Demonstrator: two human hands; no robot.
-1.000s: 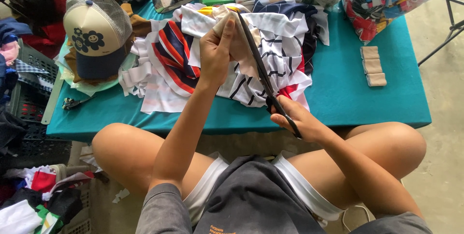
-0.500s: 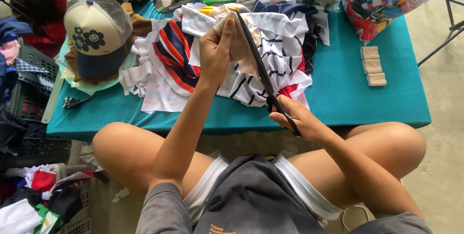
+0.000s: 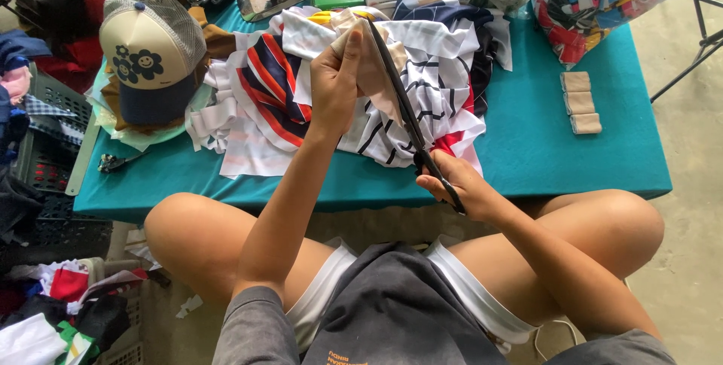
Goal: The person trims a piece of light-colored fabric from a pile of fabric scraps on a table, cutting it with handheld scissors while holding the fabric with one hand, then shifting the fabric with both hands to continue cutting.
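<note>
Lower centre of frame: right hand is gripping the handles of long black-bladed scissors, fingers wrapped tight. Blades are running up toward frame centre along a beige fabric piece, which the left hand is pinching upright. Beyond, a striped white, navy and red cloth pile is lying on the teal table. Upper left: cream-and-navy flower-print cap.

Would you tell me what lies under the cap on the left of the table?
The cap sits on brown fabric and a pale green sheet, all on the teal table. Whatever lies directly beneath its crown is hidden.
</note>
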